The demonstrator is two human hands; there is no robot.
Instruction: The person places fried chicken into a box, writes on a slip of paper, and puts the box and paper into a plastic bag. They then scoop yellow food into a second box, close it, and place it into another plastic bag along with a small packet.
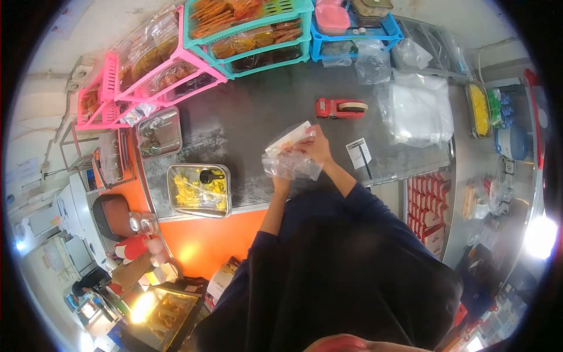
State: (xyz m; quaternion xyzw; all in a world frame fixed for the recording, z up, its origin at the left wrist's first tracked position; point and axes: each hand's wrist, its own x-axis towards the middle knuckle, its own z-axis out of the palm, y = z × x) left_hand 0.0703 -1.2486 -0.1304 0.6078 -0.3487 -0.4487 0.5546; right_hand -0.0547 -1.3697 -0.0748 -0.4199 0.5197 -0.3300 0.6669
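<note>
Over the middle of the dark counter, both hands are at a clear plastic bag (300, 166) and a white printed paper packet (287, 139). My right hand (318, 148) is closed on the packet's right side, fingers near its upper corner. The fingers of my left hand (282, 169) are wrapped in the bag at its lower left and partly covered by the film. The packet tilts up and to the right, its lower end inside or behind the plastic. Beyond the hands sits a red tape dispenser (340, 109); right of them, a dark pen (366, 162) lies on a printed slip (355, 151).
A steel tray (229, 202) of yellow pieces with a black-handled utensil is at left, another steel tray (179, 132) behind it. Pink baskets (170, 79), a teal rack (249, 35) and a blue basket (358, 40) line the back. Clear bags (416, 108) are stacked at right.
</note>
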